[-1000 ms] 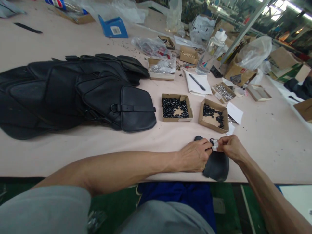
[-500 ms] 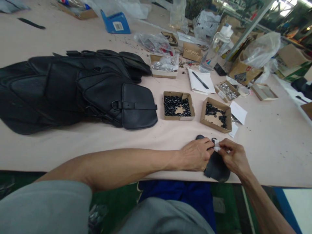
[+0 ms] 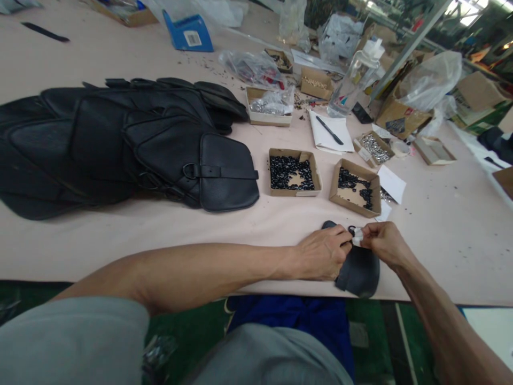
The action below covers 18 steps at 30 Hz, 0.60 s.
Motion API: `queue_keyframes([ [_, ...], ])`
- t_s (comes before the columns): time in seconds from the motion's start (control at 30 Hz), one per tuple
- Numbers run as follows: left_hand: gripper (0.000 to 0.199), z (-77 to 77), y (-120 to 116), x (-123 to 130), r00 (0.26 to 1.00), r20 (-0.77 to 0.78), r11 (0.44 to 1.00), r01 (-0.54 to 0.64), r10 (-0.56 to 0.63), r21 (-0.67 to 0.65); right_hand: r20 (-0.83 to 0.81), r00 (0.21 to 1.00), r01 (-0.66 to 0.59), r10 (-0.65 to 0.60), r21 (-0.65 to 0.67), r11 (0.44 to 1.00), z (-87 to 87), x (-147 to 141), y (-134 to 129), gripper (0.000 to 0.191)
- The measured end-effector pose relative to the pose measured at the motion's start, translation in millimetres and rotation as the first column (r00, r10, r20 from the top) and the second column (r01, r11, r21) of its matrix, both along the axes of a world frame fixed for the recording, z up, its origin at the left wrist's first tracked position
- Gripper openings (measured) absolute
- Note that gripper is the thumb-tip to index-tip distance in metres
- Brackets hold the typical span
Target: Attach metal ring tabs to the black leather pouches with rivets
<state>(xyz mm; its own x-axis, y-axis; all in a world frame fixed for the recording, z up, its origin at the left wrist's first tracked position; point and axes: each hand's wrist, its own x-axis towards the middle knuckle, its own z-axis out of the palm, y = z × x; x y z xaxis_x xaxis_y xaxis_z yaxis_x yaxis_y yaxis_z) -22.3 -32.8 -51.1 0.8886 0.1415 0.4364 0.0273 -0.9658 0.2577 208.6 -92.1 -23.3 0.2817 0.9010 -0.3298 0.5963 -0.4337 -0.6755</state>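
A small black leather piece [image 3: 359, 271] lies at the table's front edge. My left hand [image 3: 325, 253] rests over it, fingers bent and gripping its upper part beside a small black ring [image 3: 351, 230]. Next to the ring, my right hand [image 3: 379, 237] pinches a small white piece [image 3: 357, 236] between thumb and fingers. The left fingertips are partly hidden. Just beyond the hands are two cardboard trays, one [image 3: 355, 209] holding scattered black parts and the other [image 3: 318, 176] fuller of them.
Stacked black leather bags [image 3: 168, 139] cover the left of the table. Farther back are a white pad [image 3: 320, 140] with a pen, a clear bottle [image 3: 355, 80], a tray of silver parts [image 3: 373, 148] and a blue holder [image 3: 191, 35].
My right hand has shifted slightly up and right with its fingers straighter, still on the white piece. More of the leather piece shows below it. My left hand has barely moved.
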Motion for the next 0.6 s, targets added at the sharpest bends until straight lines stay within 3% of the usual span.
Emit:
queue_keyframes([
  [0.27,0.035,3.9,-1.5,0.7,0.999,-0.03,0.998,-0.019,0.017,-0.058,0.186,0.98,-0.047,0.068,-0.111,0.993,-0.8,6.6,20.8,0.023],
  [0.4,0.032,5.1,-2.7,0.9,0.999,-0.031,1.0,-0.007,0.006,-0.027,0.135,0.986,-0.072,0.095,-0.165,0.984,6.1,5.9,28.3,0.03],
  [0.5,0.03,1.7,-3.3,-0.4,0.999,-0.032,1.0,-0.023,0.023,-0.008,0.078,0.986,-0.141,0.147,-0.076,0.987,12.1,4.0,16.6,0.021],
  [0.57,0.03,0.3,-3.5,-1.5,0.999,-0.027,0.999,-0.034,0.034,-0.001,0.091,0.99,-0.113,0.108,0.05,0.992,10.2,4.0,-2.7,0.011],
  [0.6,0.029,0.8,-3.7,-1.9,0.999,-0.024,0.999,-0.032,0.032,0.004,0.113,0.992,-0.074,0.062,0.107,0.991,7.2,4.7,-14.4,0.017],
])
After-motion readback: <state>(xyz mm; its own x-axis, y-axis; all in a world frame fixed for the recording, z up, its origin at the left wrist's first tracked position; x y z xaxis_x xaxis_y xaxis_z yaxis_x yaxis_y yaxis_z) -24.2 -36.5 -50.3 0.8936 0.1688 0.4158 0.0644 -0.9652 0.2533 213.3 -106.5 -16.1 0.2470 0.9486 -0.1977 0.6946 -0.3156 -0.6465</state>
